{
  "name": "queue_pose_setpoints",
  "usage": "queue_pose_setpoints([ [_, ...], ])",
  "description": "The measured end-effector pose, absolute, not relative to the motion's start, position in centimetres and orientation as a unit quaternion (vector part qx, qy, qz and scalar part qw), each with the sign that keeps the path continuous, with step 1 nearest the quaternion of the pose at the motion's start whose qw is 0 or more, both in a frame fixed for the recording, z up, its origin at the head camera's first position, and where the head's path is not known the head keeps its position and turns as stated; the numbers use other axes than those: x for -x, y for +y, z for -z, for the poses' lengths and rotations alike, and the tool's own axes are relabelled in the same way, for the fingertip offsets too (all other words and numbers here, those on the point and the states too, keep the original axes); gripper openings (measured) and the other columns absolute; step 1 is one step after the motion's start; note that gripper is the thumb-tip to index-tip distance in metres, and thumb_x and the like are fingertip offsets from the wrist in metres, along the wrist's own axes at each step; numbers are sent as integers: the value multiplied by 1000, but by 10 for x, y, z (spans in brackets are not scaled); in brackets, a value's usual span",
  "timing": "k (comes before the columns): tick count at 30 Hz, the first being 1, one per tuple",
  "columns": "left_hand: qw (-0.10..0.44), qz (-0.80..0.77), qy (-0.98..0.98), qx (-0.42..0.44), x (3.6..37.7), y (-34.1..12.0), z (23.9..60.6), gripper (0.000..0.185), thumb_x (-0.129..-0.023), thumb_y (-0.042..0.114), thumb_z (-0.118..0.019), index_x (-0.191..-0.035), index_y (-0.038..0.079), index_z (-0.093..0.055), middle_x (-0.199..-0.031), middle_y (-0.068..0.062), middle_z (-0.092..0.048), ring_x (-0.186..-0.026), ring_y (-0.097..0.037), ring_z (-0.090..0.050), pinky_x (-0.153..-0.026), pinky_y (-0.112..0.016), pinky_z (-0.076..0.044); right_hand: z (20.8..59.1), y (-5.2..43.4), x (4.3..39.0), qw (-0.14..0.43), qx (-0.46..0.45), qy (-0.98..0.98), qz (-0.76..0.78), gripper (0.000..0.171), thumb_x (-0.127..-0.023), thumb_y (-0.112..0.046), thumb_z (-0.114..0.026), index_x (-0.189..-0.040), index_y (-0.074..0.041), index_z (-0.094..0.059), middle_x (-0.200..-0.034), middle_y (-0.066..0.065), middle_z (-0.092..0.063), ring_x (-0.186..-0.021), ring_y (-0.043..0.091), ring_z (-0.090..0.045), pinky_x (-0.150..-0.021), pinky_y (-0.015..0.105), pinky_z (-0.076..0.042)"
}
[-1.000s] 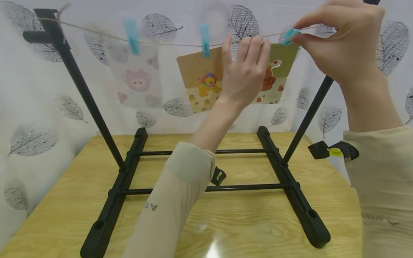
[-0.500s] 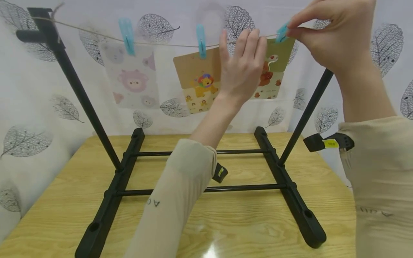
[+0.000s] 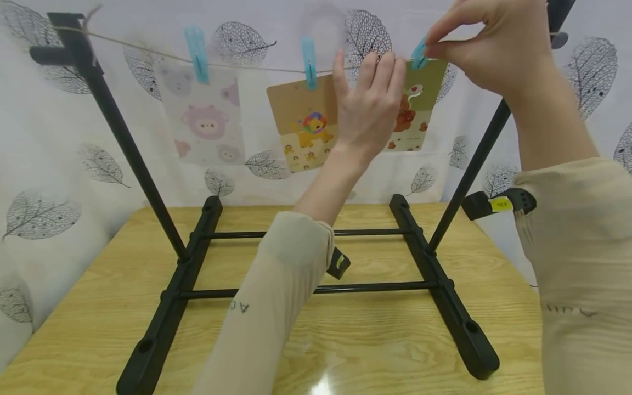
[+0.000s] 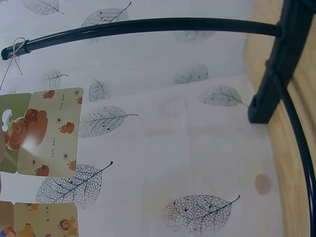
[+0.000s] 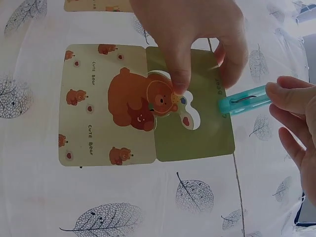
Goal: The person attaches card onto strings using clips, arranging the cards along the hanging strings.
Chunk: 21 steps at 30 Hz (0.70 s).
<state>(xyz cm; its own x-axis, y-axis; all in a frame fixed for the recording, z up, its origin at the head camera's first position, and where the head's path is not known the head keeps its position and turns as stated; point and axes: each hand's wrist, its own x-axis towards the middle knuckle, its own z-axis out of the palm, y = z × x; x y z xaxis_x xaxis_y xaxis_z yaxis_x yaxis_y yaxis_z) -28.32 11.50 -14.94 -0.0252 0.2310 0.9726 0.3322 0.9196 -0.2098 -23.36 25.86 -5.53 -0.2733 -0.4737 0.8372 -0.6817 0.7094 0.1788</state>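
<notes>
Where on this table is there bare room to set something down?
Bare table lies in front of the stand's front crossbar, between its feet, and outside the left foot. Crowded at the string: cards, pegs, both hands.

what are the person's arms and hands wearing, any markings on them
Both hands, left hand and right hand, are bare. Each forearm wears a snug beige sleeve with small dark lettering printed on it. A black strap with a yellow tag sits at the right sleeve's cuff; another black strap at the left.

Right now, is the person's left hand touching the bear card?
Yes, in the right wrist view the left hand holds the bear card, its thumb pressed on the bear picture.
</notes>
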Motion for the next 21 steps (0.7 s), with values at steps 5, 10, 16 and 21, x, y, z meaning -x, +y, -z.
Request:
queue_pose_setpoints([
  [5, 664, 32, -721, 195, 283, 114, 150, 42, -98, 9, -24, -115, 16, -61, -116, 4, -60, -113, -17, -49, -104, -55, -17, 52, 254, 233, 447, -316, -828, -122, 14, -83, -4, -66, -89, 8, -71, -104, 14, -64, -113, 3, -41, -101, 18, -25],
  [10, 662, 26, -723, 196, 283, 114, 151, 43, -99, 9, -22, -117, 16, -60, -118, 4, -59, -114, -17, -48, -104, -55, -17, 51, 254, 232, 408, -263, -859, -159, 17, -85, -8, -65, -93, 6, -71, -106, 1, -61, -112, 4, -40, -93, 15, -32],
  [16, 669, 31, -718, 191, 284, 115, 152, 43, -99, 8, -22, -115, 17, -60, -116, 5, -59, -112, -16, -49, -103, -53, -19, 52, 255, 232, 373, -213, -885, -179, 21, -87, -12, -63, -100, 3, -70, -99, -9, -57, -105, -1, -38, -80, 13, -40],
  [21, 666, 27, -721, 191, 285, 115, 155, 41, -99, 9, -23, -114, 18, -60, -118, 5, -59, -113, -15, -49, -103, -54, -19, 51, 256, 234, 359, -221, -889, -180, 19, -86, -9, -63, -99, 4, -69, -88, -22, -48, -102, -1, -39, -79, 13, -41],
])
